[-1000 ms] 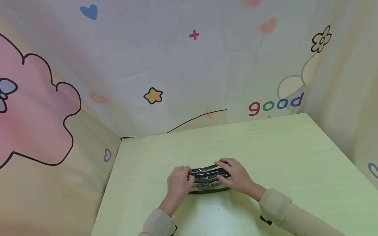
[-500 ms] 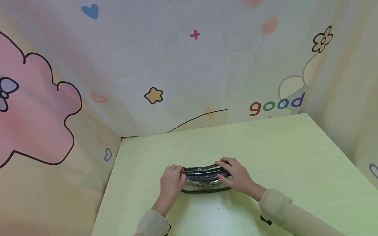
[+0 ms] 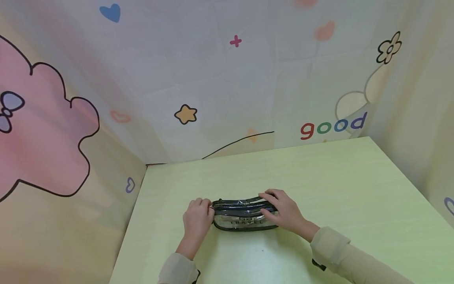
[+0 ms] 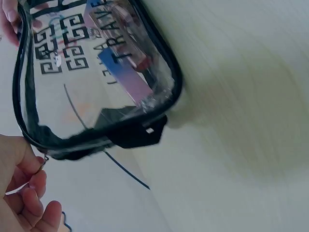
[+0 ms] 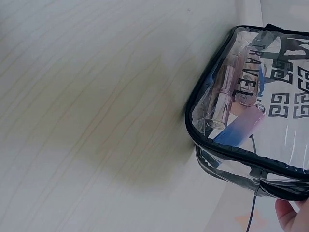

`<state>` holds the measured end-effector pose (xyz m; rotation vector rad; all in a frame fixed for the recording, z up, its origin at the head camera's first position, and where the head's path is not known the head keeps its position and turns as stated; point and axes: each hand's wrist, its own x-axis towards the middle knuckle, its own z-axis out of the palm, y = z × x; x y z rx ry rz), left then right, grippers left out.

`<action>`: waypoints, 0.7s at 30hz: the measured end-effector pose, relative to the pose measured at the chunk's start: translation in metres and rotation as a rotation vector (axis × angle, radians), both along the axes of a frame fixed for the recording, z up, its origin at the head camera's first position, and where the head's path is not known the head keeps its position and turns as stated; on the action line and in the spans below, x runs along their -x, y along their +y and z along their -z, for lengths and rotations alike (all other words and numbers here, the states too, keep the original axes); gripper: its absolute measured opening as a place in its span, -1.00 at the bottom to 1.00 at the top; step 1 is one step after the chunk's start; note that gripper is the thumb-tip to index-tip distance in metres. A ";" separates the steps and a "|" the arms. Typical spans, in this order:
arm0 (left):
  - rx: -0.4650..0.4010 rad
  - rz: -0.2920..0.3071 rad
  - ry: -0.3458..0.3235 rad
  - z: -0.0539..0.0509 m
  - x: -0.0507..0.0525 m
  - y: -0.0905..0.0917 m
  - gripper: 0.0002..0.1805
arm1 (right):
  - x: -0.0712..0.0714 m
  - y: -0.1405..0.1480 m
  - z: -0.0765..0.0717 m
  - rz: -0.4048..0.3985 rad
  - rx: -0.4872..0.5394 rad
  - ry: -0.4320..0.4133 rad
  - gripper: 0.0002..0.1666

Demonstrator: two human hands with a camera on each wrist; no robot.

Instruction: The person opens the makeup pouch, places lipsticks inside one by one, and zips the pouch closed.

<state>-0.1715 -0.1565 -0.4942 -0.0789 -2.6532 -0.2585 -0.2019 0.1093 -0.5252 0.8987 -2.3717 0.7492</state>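
A clear cosmetic pouch (image 3: 244,223) with black trim and "TRAVEL" lettering stands upright on the table. At its upper left corner my left hand (image 3: 198,216) pinches a small metal zipper pull (image 4: 44,160) between thumb and finger. My right hand (image 3: 285,212) holds the pouch's top at the right end, thumb on the near side and fingers on the far side. Through the clear wall show a pink-capped tube (image 5: 223,99) and a blue-to-pink stick (image 5: 241,126), with other small cosmetics partly hidden behind the lettering.
The pale green table (image 3: 319,177) extends around the pouch. A printed curtain (image 3: 213,79) rises along its back edge, and further curtains hang at the left and right sides.
My left hand has slid left along the pouch's top to its left end, uncovering more of the black zipper strip and lettering. The right hand has stayed in place.
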 end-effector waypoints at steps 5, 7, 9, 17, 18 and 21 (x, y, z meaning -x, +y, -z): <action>-0.050 -0.062 -0.109 0.008 0.001 -0.013 -0.94 | 0.001 -0.001 0.001 0.000 0.003 0.006 -0.51; -0.077 -0.073 -0.130 0.011 0.002 -0.015 -0.94 | 0.001 -0.001 0.001 0.001 0.002 0.008 -0.51; -0.096 -0.074 -0.138 0.014 0.004 -0.016 -0.93 | 0.001 -0.001 0.001 0.002 0.005 0.012 -0.51; -0.147 -0.071 -0.191 0.022 0.005 -0.018 -0.91 | 0.001 -0.003 0.003 0.006 0.010 0.022 -0.51; -0.146 -0.067 -0.186 0.023 0.005 -0.018 -0.92 | 0.001 -0.003 0.003 0.006 0.011 0.022 -0.51; -0.122 -0.063 -0.180 0.026 0.006 -0.018 -0.92 | 0.001 -0.003 0.004 0.005 0.012 0.021 -0.51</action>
